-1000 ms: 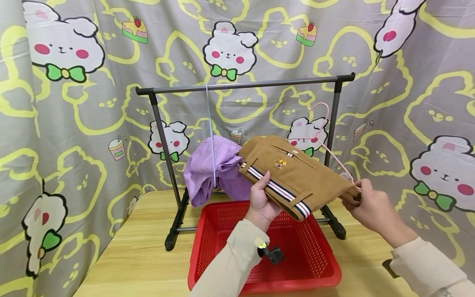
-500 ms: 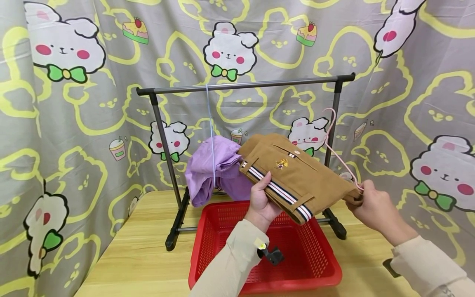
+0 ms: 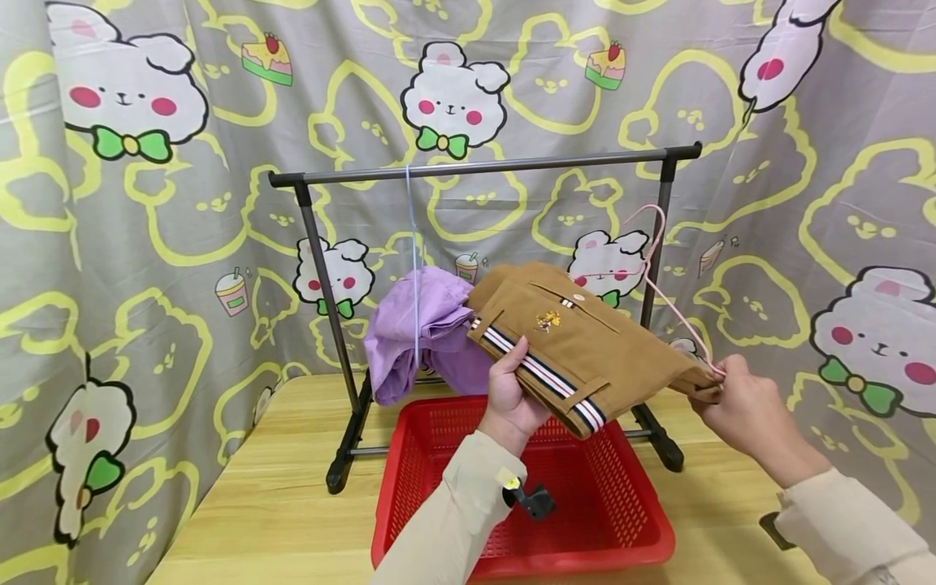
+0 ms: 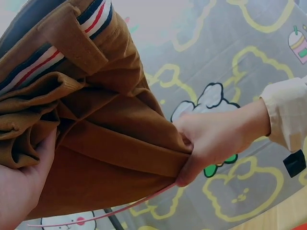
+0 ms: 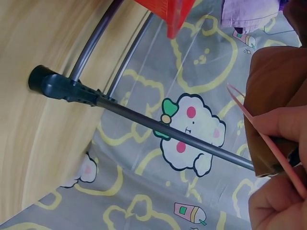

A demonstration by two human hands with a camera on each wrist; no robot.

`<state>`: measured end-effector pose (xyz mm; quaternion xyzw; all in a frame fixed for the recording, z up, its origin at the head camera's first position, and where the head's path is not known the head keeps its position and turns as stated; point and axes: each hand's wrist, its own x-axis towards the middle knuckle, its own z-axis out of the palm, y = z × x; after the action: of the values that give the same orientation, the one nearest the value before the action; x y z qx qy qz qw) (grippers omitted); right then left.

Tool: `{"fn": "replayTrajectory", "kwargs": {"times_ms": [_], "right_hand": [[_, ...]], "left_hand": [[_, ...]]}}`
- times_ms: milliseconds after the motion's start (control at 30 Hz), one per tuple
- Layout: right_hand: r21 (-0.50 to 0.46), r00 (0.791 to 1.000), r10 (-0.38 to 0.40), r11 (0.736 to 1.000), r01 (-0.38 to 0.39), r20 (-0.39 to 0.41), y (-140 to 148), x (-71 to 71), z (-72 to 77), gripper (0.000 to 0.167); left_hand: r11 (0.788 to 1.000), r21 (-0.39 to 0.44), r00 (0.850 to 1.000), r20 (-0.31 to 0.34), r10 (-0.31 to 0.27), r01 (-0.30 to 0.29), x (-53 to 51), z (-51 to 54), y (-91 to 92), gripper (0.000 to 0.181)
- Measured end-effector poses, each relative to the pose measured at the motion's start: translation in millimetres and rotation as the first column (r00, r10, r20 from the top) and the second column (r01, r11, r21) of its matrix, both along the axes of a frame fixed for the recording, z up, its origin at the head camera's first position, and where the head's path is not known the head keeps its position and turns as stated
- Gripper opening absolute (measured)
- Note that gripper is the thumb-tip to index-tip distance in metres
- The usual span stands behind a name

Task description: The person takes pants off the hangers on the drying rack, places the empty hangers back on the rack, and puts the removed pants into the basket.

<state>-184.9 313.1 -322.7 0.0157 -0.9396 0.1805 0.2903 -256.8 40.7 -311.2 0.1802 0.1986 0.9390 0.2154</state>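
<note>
Red basket [image 3: 570, 561]: on the near part of the desk [image 3: 285, 471], partly under the left sleeve.
Left hand [image 3: 514, 398]: above the basket, fingers grasping the striped waistband of the brown garment [image 3: 607, 341], thumb on top.
Right hand [image 3: 756, 414]: right of the basket, fingers pinching the pink hanger [image 5: 279, 155] together with the garment's right end.
Brown garment: held up between both hands, tilted down to the right, apart from the basket below.
Pink hanger hook: free in the air, before the rack's right post.
Rack [image 3: 497, 166]: standing on the desk beyond the basket.
Purple garment [image 3: 395, 333]: bunched on the blue hanger [image 3: 413, 236], left on the rack.
Curtain [image 3: 534, 49]: farthest, printed with bears.
</note>
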Motion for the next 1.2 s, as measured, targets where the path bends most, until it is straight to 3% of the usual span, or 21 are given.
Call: {"fn": "replayTrajectory", "kwargs": {"times_ms": [133,433,633,700,867,1200], "right_hand": [[-0.003,1.000,-0.012,1.000,0.011,-0.013,2,0.2,-1.0,0.035],[-0.010,0.999,-0.040,0.999,0.040,0.025,9,-1.0,-3.3,0.041],[-0.004,0.998,-0.057,0.998,0.057,-0.011,16,-2.1,-5.1,0.042],[0.003,0.998,-0.063,0.998,0.063,-0.026,19,-1.8,-5.6,0.043],[0.003,0.998,-0.065,0.998,0.065,-0.028,20,-1.0,-5.0,0.045],[-0.040,0.995,-0.084,0.996,0.083,-0.044,18,-0.9,-3.1,0.043]], "left_hand": [[1.000,0.012,1.000,-0.014,-0.001,0.001,-0.8,0.0,-2.5,0.035],[1.000,0.018,1.000,-0.019,-0.009,0.009,-1.6,-0.4,-5.2,0.026],[0.999,0.036,0.999,-0.035,-0.009,0.010,-4.6,-1.8,-7.2,0.065],[1.000,0.028,0.999,-0.041,-0.003,0.004,-4.7,-2.2,-8.2,0.061],[1.000,-0.001,0.999,-0.038,0.003,-0.003,-3.0,-2.9,-10.0,0.028],[0.999,-0.040,0.999,-0.043,-0.010,0.008,-2.0,-2.9,-12.6,0.025]]}}
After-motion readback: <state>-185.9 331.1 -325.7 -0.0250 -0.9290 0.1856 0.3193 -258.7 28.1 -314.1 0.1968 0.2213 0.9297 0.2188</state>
